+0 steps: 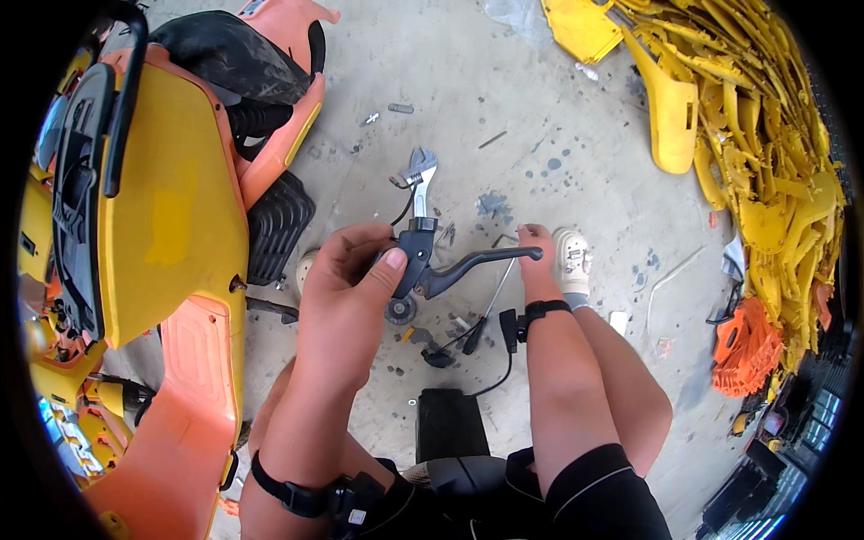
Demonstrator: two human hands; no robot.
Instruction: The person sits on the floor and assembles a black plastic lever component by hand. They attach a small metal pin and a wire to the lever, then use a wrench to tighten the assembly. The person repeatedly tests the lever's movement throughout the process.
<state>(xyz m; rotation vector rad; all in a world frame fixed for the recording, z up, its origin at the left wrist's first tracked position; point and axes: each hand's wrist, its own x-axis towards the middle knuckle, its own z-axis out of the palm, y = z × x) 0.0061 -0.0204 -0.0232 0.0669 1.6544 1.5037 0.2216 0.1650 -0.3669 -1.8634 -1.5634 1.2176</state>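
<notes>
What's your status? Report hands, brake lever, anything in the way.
Left hand gripping black brake lever by its housing. Right hand at lever tip, grip unclear. Adjustable wrench appears just beyond housing; nothing visibly blocking.

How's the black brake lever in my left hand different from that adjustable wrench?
Colour: the brake lever is black; the adjustable wrench is silvery. Shape: the brake lever has a long curved arm; the adjustable wrench has a broad head. State: your left hand holds the brake lever by its bracket, while the adjustable wrench shows beyond it, partly hidden. Both sit near the middle of the view.
</notes>
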